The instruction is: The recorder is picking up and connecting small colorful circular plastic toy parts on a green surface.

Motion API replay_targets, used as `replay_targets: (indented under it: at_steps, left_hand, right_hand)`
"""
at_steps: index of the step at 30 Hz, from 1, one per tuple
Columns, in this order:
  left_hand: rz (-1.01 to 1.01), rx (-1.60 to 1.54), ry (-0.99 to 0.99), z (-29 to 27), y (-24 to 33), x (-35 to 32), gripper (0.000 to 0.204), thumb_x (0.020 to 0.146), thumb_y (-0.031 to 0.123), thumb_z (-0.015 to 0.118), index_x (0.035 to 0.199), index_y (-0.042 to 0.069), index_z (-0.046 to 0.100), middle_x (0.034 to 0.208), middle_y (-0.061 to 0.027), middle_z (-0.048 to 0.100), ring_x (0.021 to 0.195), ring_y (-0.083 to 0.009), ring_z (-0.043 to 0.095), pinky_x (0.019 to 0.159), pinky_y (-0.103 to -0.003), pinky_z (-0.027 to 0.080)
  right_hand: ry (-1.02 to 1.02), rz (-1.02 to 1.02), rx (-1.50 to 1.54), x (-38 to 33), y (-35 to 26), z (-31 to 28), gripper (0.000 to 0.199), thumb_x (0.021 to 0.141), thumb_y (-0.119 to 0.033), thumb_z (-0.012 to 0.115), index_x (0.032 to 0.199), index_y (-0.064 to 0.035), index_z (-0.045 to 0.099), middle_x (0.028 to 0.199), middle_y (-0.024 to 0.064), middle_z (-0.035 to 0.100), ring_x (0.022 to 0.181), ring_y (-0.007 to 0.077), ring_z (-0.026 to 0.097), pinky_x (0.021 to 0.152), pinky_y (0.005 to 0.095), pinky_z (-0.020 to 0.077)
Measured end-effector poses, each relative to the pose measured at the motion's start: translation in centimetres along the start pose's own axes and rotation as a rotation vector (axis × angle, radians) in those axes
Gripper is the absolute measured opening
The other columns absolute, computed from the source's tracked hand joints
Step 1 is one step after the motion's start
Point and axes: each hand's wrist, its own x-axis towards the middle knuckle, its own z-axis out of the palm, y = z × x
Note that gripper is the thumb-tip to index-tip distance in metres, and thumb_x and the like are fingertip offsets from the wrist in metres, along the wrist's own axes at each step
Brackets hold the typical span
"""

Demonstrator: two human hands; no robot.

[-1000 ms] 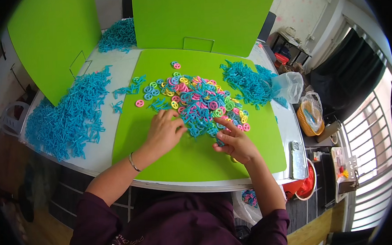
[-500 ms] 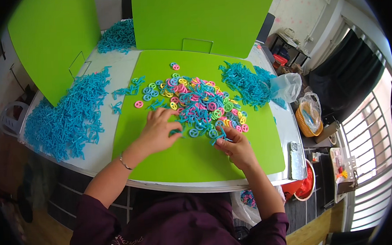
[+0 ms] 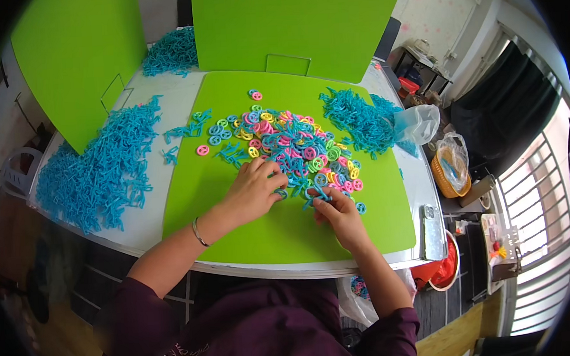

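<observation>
A heap of small plastic wheels (image 3: 309,153) in pink, blue, yellow and green, mixed with teal branched pieces, lies on a green mat (image 3: 250,244). At its near left edge is my left hand (image 3: 254,189), fingers curled together beside a blue wheel (image 3: 281,193); what lies between the fingertips is hidden. My right hand (image 3: 342,219), at the near edge of the heap, pinches a teal branched plastic piece (image 3: 320,196) between thumb and fingers. One loose blue wheel (image 3: 361,207) rests just right of that hand.
Large piles of teal pieces lie at the left (image 3: 104,168), far left (image 3: 172,53) and right (image 3: 362,122). Upright green boards (image 3: 290,23) stand behind and at left. A phone (image 3: 432,231) is on the right table edge, near a clear plastic bag (image 3: 417,124).
My left hand has moved right, up against the heap, and its fingers have drawn closer together. My right hand has shifted only slightly, still pinching the teal piece.
</observation>
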Motion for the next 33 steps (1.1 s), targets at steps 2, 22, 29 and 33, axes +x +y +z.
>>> replay_targets:
  at_steps: [2,22,29,33]
  left_hand:
    - [-0.013,-0.036,-0.019,-0.4,0.6,0.1,0.024,0.074,0.013,0.073,0.096,0.011,0.064,0.093,-0.0059,0.057,0.094,-0.0211,0.054,0.084,-0.036,0.043]
    - [-0.98,-1.797,-0.217,0.0,3.7,-1.7,0.013,0.094,0.019,0.053,0.097,0.007,0.06,0.079,-0.0028,0.065,0.066,-0.0099,0.063,0.059,-0.022,0.051]
    - [-0.93,-1.862,-0.182,0.2,3.9,-2.1,0.01,0.095,0.018,0.051,0.089,0.01,0.054,0.068,-0.0016,0.062,0.058,-0.0086,0.059,0.054,-0.022,0.048]
    - [-0.923,-1.852,-0.139,0.7,4.2,-2.2,0.011,0.095,0.018,0.051,0.087,0.01,0.052,0.068,-0.0012,0.061,0.059,-0.0087,0.058,0.054,-0.021,0.046]
  right_hand:
    - [-0.009,0.012,-0.059,0.1,0.0,-0.1,0.024,0.093,-0.017,0.057,0.11,-0.0012,0.059,0.081,-0.0005,0.059,0.072,0.0079,0.055,0.066,0.0225,0.0461]
    - [-0.078,-0.154,0.035,-0.3,-0.6,2.6,0.018,0.094,-0.014,0.056,0.103,0.0011,0.056,0.078,0.0032,0.059,0.068,0.0099,0.057,0.064,0.0229,0.0453]
    - [0.044,-0.238,-0.37,-0.5,-0.2,2.9,0.014,0.091,-0.01,0.06,0.098,0.002,0.058,0.082,0.0031,0.062,0.073,0.008,0.059,0.065,0.0218,0.0478]
    - [0.086,-0.266,-0.498,-0.2,0.2,2.9,0.015,0.09,-0.011,0.061,0.096,0.0021,0.058,0.079,0.0031,0.062,0.07,0.0084,0.06,0.062,0.0219,0.0483]
